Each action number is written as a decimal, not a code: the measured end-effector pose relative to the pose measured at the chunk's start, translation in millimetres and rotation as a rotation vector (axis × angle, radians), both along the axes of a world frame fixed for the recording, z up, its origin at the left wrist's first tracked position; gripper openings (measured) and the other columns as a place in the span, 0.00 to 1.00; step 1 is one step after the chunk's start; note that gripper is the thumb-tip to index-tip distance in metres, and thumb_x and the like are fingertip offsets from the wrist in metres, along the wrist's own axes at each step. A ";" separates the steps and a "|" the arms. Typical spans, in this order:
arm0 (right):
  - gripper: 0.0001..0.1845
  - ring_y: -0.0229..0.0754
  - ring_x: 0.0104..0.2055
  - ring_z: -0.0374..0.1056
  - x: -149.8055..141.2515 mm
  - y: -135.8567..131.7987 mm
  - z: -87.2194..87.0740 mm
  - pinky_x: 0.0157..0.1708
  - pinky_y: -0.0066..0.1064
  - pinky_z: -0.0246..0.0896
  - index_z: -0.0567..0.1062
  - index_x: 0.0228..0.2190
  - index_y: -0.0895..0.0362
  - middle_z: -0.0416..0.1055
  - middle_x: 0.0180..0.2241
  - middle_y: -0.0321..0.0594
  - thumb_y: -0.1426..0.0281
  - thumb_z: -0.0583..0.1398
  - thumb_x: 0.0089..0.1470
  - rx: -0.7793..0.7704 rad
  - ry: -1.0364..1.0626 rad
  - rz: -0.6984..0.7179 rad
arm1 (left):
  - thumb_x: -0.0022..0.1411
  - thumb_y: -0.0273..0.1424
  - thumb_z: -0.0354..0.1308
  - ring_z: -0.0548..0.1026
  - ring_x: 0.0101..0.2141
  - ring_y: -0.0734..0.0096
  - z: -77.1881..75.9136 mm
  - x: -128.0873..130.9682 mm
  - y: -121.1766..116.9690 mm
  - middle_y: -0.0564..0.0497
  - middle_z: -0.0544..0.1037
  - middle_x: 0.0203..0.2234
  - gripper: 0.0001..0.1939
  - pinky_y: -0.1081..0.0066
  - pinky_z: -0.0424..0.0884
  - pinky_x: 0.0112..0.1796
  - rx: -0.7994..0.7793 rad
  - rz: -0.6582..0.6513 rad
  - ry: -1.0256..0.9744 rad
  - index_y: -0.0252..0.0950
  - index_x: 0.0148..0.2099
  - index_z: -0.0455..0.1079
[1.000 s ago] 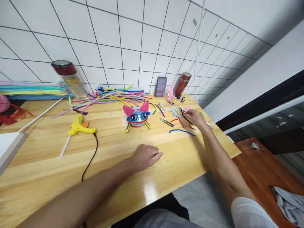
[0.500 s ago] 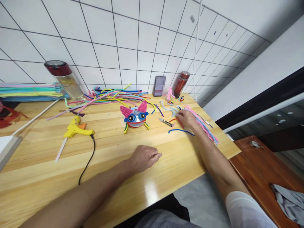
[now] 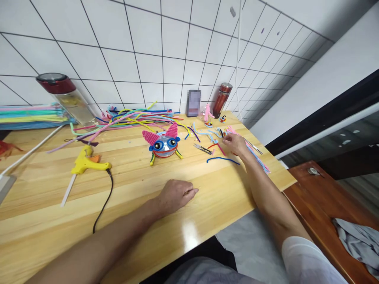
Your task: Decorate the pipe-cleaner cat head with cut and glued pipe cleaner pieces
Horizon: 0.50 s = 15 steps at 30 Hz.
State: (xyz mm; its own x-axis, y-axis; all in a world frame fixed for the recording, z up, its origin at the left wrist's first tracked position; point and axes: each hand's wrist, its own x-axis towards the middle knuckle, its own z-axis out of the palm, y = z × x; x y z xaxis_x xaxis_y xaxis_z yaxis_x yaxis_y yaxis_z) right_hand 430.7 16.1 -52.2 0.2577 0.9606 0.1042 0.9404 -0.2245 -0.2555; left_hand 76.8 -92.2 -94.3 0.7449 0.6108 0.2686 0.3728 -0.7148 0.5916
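The right hand [image 3: 235,144], its grip unclear, now mostly covers the black pipe cleaner [image 3: 222,133].

Craft workspace: glue gun [image 3: 88,163], pipe cleaners [image 3: 139,115], snips [image 3: 203,149] on table [image 3: 213,205].

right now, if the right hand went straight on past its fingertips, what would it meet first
The right hand would probably meet the light-blue pieces just ahead, though the small black piece lies very close and depth is unclear.
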 end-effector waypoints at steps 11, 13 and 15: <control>0.11 0.54 0.39 0.78 3.1 -22.2 15.0 0.34 0.35 0.61 0.81 0.32 0.56 0.82 0.34 0.52 0.63 0.62 0.57 -0.153 -0.109 -0.098 | 0.74 0.36 0.53 0.69 0.24 0.72 0.0 2.6 -1.9 0.52 0.75 0.21 0.22 0.67 0.52 0.28 0.029 0.009 0.026 0.36 0.25 0.67; 0.12 0.53 0.39 0.78 13.0 -25.3 25.1 0.34 0.36 0.63 0.81 0.37 0.55 0.83 0.36 0.50 0.65 0.60 0.56 -0.078 -0.079 -0.112 | 0.73 0.36 0.54 0.68 0.24 0.72 -0.2 3.1 -1.3 0.52 0.74 0.20 0.21 0.67 0.52 0.28 0.001 0.011 -0.006 0.36 0.25 0.66; 0.13 0.51 0.37 0.78 15.4 -32.7 35.3 0.33 0.36 0.65 0.81 0.40 0.54 0.83 0.34 0.46 0.64 0.61 0.54 0.113 0.095 -0.059 | 0.72 0.36 0.54 0.66 0.23 0.72 2.4 2.9 -0.7 0.52 0.72 0.19 0.22 0.67 0.51 0.28 -0.064 0.029 -0.064 0.37 0.24 0.65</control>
State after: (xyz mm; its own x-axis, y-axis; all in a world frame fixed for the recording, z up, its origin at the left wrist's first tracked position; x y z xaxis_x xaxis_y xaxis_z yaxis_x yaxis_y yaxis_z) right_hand 446.1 -16.7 -16.9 0.3268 0.9272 0.1828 0.8969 -0.2433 -0.3694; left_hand 79.6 -92.9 -91.9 0.7096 0.6489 0.2745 0.3527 -0.6644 0.6589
